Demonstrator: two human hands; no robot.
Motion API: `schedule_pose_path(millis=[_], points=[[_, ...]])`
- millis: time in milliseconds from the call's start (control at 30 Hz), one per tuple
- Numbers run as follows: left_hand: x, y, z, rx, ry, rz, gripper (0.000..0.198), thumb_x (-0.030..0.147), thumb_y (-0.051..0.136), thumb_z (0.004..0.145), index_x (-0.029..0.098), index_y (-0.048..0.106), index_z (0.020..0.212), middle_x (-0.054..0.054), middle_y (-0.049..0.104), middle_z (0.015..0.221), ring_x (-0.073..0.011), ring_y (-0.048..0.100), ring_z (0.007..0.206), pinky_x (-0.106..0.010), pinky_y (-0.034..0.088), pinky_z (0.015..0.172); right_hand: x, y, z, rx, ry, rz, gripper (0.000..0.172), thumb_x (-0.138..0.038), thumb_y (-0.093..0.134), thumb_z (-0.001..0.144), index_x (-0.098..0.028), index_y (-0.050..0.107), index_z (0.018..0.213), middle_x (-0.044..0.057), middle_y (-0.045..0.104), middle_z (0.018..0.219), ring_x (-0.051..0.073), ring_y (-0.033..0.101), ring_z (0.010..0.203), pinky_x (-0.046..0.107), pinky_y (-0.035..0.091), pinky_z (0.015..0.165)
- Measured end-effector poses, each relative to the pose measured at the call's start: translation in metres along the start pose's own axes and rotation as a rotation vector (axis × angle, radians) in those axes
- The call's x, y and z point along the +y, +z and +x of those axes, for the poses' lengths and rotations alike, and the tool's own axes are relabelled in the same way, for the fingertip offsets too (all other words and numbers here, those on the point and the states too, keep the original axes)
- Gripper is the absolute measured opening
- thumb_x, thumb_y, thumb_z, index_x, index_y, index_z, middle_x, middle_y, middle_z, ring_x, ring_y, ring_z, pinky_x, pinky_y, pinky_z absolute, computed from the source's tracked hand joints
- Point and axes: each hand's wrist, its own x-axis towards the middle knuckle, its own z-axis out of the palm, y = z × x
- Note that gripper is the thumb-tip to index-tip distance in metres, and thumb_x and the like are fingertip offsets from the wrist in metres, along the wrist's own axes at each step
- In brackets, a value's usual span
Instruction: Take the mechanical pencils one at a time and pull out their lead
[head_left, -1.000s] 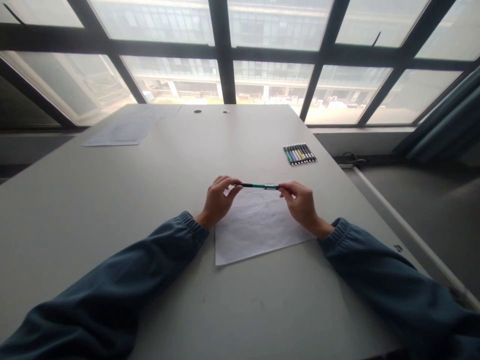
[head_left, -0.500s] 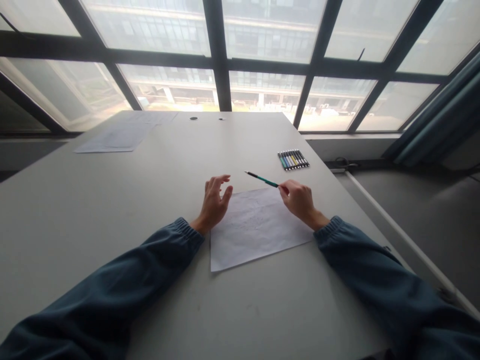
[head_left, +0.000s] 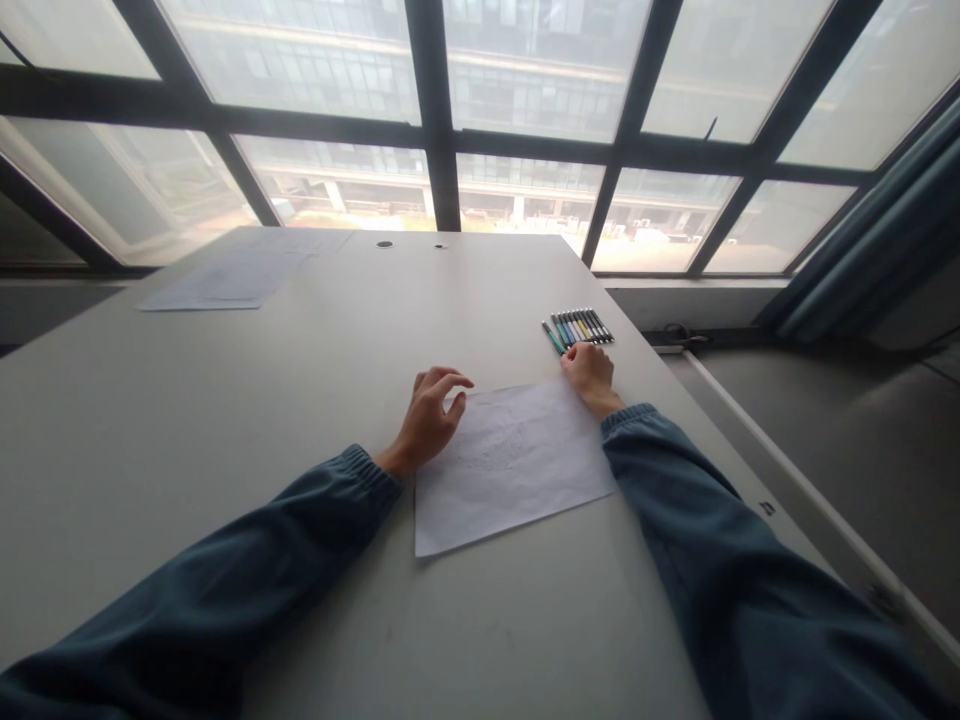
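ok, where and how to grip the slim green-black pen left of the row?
Probably its near end, pinched from the near side: the slim green-black pen slants with that end toward the camera, and the row of slim multicoloured pens sits close on its right. The right hand is there.

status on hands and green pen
Right hand holds green pen, left of pen row. Left hand open, empty, near paper. Nothing visible between pen and row.

The near paper (head_left: 517, 470) is white, with faint greyish marks. On the right, one pen (head_left: 553, 336) is green and black; the row of pens (head_left: 581, 325) shows blue, yellow and white (also some black). Both sleeves (head_left: 300, 530) are plain dark blue.
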Motion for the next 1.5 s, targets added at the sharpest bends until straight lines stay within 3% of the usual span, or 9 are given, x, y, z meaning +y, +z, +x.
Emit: schedule_pose_path(millis=[267,900,1267,1500], points=[[0.001,0.0,-0.001,-0.028,0.017,-0.007,0.016,0.014,0.058,0.088,0.023,0.071,0.09,-0.006,0.065,0.107,-0.0257,0.055,0.107,-0.048,0.047,0.099,-0.003,0.01,0.015,-0.003,0.052,0.039,0.02,-0.029,0.061,0.088,-0.019,0.078,0.093,0.015,0.076,0.101,0.03,0.071,0.099,0.037,0.053,0.085],[0.005,-0.003,0.0,-0.089,0.024,-0.02,0.016,0.014,0.057,0.09,0.021,0.071,0.088,-0.005,0.067,0.104,-0.0221,0.056,0.104,-0.041,0.045,0.1,-0.005,0.018,0.025,-0.013,0.117,0.063,0.022,-0.03,0.06,0.09,-0.017,0.076,0.097,0.016,0.075,0.105,0.031,0.072,0.102,0.041,0.055,0.092],[0.005,-0.002,-0.003,-0.145,0.124,-0.065,0.016,0.014,0.055,0.093,0.021,0.069,0.089,-0.004,0.068,0.096,-0.0197,0.06,0.097,-0.036,0.049,0.091,-0.001,0.021,0.024,-0.004,0.076,0.086,0.021,-0.033,0.064,0.091,-0.016,0.076,0.093,0.017,0.075,0.101,0.03,0.071,0.1,0.04,0.055,0.092],[0.008,-0.006,-0.006,-0.229,0.199,0.046,0.018,0.016,0.052,0.096,0.022,0.069,0.097,-0.005,0.071,0.1,-0.0202,0.063,0.099,-0.037,0.052,0.092,0.002,0.013,0.019,0.012,0.013,0.143,0.02,-0.03,0.062,0.092,-0.016,0.075,0.089,0.015,0.076,0.096,0.028,0.07,0.097,0.038,0.053,0.09]])
